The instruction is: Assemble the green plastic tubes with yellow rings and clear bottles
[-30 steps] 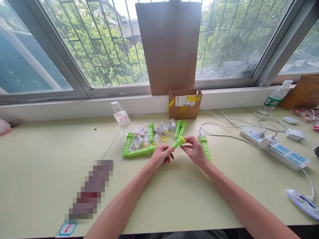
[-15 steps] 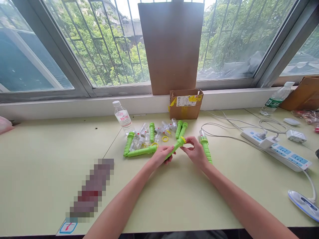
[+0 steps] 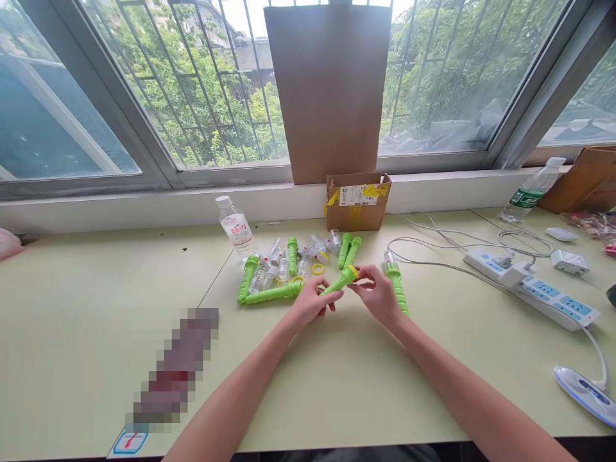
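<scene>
Over the table's middle, my left hand point(image 3: 310, 301) is closed around a green plastic handle point(image 3: 341, 281), holding it tilted up to the right. A yellow ring point(image 3: 353, 272) sits at the handle's upper end. My right hand point(image 3: 378, 296) pinches at that ring with thumb and forefinger; the other fingers are bent. Just right of this hand lies another green handle with a clear top point(image 3: 395, 282). Beyond my hands are more green handles point(image 3: 274, 293), several clear plastic tubes point(image 3: 260, 274) and loose yellow rings point(image 3: 318, 269).
A water bottle point(image 3: 237, 228) stands behind the parts on the left. An open cardboard box point(image 3: 359, 215) is against the sill. To the right are a power strip point(image 3: 534, 289), cables point(image 3: 433, 260) and another bottle point(image 3: 529, 192). A blurred patch point(image 3: 178, 366) covers something at left.
My left hand's grip on the green handle has shifted, with the thumb now lying along its lower part. My right hand stays at the yellow ring.
</scene>
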Tool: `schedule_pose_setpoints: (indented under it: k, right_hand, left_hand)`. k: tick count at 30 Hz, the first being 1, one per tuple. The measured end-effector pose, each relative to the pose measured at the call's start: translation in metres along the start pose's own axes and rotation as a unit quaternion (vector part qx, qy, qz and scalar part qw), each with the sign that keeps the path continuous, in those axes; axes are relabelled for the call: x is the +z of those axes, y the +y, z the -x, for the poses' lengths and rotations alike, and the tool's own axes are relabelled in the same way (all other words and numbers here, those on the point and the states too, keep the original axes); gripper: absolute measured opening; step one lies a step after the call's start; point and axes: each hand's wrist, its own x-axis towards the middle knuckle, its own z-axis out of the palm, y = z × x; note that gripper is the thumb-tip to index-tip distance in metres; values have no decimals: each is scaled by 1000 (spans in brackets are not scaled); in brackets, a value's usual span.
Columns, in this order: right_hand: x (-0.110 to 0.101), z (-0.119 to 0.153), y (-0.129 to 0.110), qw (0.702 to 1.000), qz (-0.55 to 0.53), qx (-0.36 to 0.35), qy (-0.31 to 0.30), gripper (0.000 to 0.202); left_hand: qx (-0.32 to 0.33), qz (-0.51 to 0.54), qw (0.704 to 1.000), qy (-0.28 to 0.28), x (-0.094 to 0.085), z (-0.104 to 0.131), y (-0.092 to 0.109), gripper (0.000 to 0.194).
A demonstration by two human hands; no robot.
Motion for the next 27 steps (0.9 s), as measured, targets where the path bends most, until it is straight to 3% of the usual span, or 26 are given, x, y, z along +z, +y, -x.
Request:
schedule_pose_setpoints:
  k: [21, 27]
  right_hand:
    - [-1, -1, -1, 999, 15, 13, -46, 26]
    - [0, -1, 7, 999, -17, -7, -40, 25]
  left_hand:
    - [-25, -16, 998, -57, -7, -3, 0, 49]
    - [-25, -34, 999, -28, -5, -2, 0, 44]
